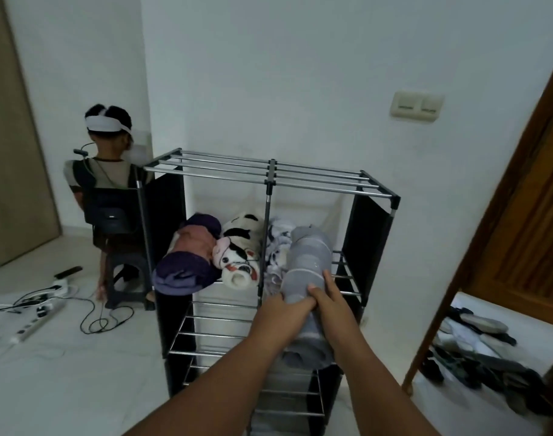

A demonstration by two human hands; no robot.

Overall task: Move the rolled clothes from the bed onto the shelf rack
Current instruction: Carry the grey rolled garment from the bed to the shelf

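Observation:
A long grey rolled garment (pixel 310 256) lies lengthwise over the right half of the shelf rack (pixel 270 179), its far end resting on the second tier. My left hand (pixel 278 316) and my right hand (pixel 328 297) both grip its middle from either side. On the same tier, a patterned white roll (pixel 276 247) lies just left of the grey one. The left half holds a purple and pink roll (pixel 187 256) and a white roll with black patches (pixel 240 250). The bed is out of view.
A person (pixel 107 184) sits on a stool left of the rack, back turned. Power strips and cables (pixel 39 306) lie on the floor at left. An open wooden door (pixel 520 215) stands at right, with a pile of clothes (pixel 483 357) behind it.

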